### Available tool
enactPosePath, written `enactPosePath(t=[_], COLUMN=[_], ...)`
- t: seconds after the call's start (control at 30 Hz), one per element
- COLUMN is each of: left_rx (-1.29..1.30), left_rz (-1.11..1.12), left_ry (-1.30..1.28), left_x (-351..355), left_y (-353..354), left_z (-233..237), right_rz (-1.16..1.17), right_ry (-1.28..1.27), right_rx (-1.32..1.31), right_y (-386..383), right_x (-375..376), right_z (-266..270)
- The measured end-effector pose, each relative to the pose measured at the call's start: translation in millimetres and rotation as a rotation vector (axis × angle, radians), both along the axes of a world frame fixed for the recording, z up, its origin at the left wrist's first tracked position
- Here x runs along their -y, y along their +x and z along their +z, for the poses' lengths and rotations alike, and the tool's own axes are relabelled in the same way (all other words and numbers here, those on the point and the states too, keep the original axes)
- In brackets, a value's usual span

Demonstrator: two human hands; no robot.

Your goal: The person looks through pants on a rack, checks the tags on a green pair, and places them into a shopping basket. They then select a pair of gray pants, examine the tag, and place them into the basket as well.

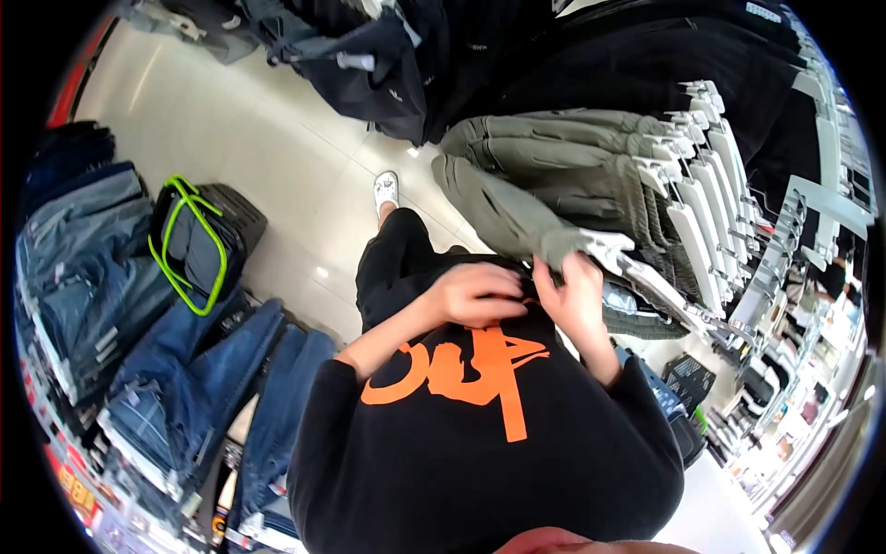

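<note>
Grey-green trousers point(503, 210) hang by their waist from a white clip hanger point(646, 277), at the near end of a row of similar trousers. My right hand point(574, 288) is at the waistband beside the hanger's clip, its fingers closed on the cloth. Just left of it, in front of my black shirt with orange print, my left hand point(478, 294) is slightly blurred, with its fingers curled. Whether anything is between those fingers cannot be made out.
Black garments point(591, 74) hang beyond the green row. Folded and hung jeans point(194, 379) line the left side. A black basket point(242, 217) with bright green handles stands on the pale floor at left. Another dark basket point(688, 380) is at lower right.
</note>
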State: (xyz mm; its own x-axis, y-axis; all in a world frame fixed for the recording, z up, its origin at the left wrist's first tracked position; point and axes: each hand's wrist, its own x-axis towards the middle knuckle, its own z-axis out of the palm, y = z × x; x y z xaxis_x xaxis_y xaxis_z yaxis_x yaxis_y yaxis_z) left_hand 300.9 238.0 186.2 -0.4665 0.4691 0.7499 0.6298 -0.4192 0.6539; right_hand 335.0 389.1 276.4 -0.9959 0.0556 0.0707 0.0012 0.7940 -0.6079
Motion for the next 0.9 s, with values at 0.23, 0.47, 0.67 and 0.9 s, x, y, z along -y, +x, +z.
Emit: enactPosePath(t=[0.23,0.47,0.67,0.9], left_rx=[0.262,0.04,0.004,0.256], left_rz=[-0.184,-0.6,-0.499,-0.33], left_ry=[-0.696,-0.629,-0.57,-0.561], left_x=[55,11,8,9], left_y=[-65,-44,-27,-31], left_z=[21,33,36,25], right_rz=[-0.045,-0.135,-0.095,-0.717], right_ry=[-0.209,-0.152,-0.191,0.033], right_rx=[0.202,0.121,0.077,-0.246], right_y=[42,84,79,117], right_x=[22,40,28,-22], right_z=[38,30,49,35])
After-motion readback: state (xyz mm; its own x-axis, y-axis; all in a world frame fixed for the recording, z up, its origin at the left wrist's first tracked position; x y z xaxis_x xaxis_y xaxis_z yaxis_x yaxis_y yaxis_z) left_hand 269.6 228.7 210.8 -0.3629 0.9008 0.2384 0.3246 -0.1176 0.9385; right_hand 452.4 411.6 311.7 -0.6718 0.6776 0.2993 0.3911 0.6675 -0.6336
